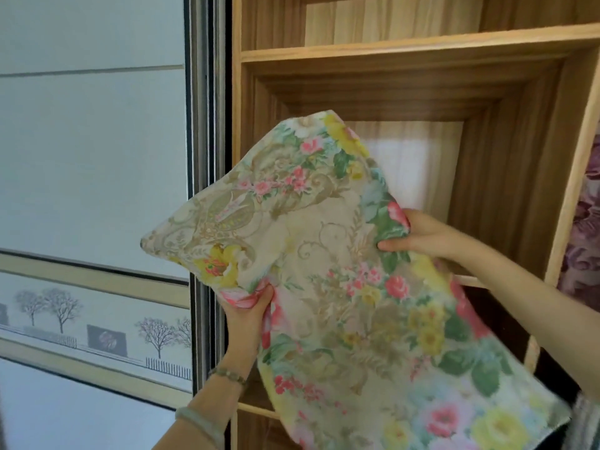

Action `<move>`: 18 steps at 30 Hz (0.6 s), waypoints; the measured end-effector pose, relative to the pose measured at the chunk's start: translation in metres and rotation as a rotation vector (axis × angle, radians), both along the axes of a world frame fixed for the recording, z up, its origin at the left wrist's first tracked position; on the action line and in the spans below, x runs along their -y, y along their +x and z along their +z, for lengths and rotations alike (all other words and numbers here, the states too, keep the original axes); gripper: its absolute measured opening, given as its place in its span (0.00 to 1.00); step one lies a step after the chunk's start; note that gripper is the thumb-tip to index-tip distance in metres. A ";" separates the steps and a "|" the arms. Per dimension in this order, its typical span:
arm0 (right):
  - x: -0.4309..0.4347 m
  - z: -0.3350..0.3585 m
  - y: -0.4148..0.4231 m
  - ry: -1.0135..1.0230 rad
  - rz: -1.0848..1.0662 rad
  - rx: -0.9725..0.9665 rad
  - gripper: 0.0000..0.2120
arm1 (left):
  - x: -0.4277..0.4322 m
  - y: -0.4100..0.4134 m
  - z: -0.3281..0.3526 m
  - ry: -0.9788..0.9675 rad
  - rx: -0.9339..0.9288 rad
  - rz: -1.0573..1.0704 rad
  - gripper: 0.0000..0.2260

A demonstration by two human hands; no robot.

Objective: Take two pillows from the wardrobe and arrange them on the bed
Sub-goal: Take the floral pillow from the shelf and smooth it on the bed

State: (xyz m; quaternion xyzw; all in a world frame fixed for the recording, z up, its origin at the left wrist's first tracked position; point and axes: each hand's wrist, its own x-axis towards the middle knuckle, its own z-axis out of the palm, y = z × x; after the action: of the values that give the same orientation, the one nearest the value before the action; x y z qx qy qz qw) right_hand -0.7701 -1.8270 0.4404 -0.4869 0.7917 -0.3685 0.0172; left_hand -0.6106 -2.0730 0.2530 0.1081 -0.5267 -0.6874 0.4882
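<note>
Clearly, from my remote seat, I saw the floral pillow out in the air in front of the open wooden wardrobe, held up before its middle compartment and resting on no shelf. It hung tilted, one corner pointing left across the dark door track and the opposite end dropping toward the lower right of the view.

The left hand gripped the pillow's lower left edge from below, its digits curled into the bunched fabric. I could not tell how the fingers behind the cloth lay. A bead bracelet and a pale bangle sat on that wrist.

The right hand pinched the right edge, thumb pressed on the printed front and the other fingers folded behind, puckering the cloth there.

To the left stood the pale sliding door with a band of printed trees. Purple flowered fabric showed in the neighbouring section at the right edge.
</note>
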 end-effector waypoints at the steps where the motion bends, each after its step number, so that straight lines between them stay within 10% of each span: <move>1: -0.007 -0.020 0.004 -0.043 0.001 0.009 0.19 | 0.001 0.007 0.000 -0.008 0.010 0.033 0.50; 7: -0.036 -0.127 0.027 -0.228 -0.197 0.069 0.28 | 0.002 0.034 0.011 -0.294 0.048 0.117 0.31; 18: -0.152 -0.189 0.053 -0.346 -0.551 0.059 0.29 | -0.076 0.003 0.008 -0.472 0.109 -0.199 0.34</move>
State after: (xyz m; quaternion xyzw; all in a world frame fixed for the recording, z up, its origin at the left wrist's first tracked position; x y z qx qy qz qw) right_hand -0.7172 -1.6752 0.2510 -0.2392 0.8186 -0.5023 -0.1430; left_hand -0.6075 -1.9967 0.2606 -0.0244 -0.7061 -0.5831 0.4010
